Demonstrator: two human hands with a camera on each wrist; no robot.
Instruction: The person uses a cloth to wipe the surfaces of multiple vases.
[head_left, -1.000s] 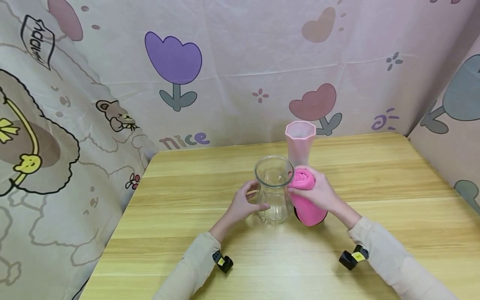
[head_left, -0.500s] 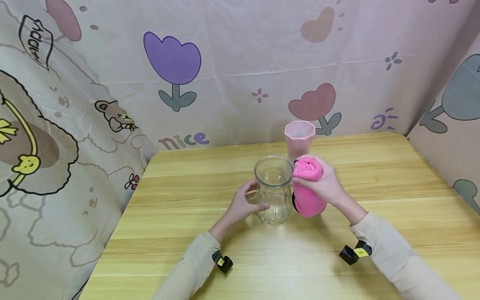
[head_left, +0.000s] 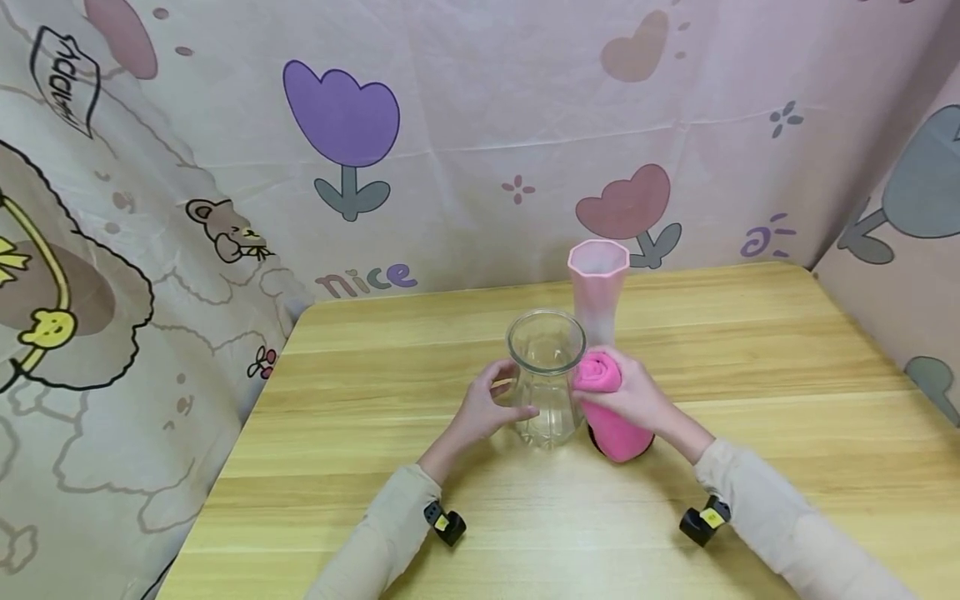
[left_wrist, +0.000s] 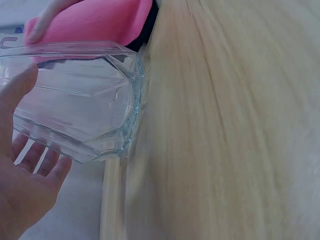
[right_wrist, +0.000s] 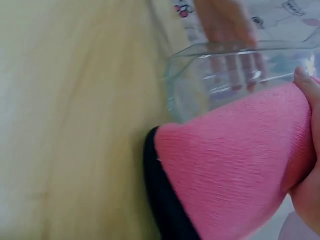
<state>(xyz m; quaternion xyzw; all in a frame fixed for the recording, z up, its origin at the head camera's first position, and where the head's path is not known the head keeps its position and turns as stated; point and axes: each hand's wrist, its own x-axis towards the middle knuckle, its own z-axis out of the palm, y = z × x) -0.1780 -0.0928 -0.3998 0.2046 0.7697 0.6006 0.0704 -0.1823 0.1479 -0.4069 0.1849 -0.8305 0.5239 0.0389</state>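
A clear faceted glass vase [head_left: 551, 400] with a round rim stands upright on the table. My left hand [head_left: 483, 407] holds its left side, thumb in front and fingers behind; the left wrist view shows the thumb and spread fingers on either side of the glass vase [left_wrist: 85, 100]. Right beside the vase, my right hand [head_left: 636, 398] grips a rolled pink fleece cloth [head_left: 618, 433], its spiral end upward. Black trim edges the wide lower end of the cloth [right_wrist: 225, 155] in the right wrist view. Most of the right fingers are hidden behind the roll.
Behind the right hand stands a tall pink vase [head_left: 597, 292] with an octagonal mouth, its lower part hidden. The wooden table [head_left: 375, 358] ends at a printed fabric backdrop [head_left: 465, 200], which also hangs along the left and right.
My right hand lifted the pink cloth a little half a second ago, and now has it lower and slightly further left. The left hand and glass vase have stayed put.
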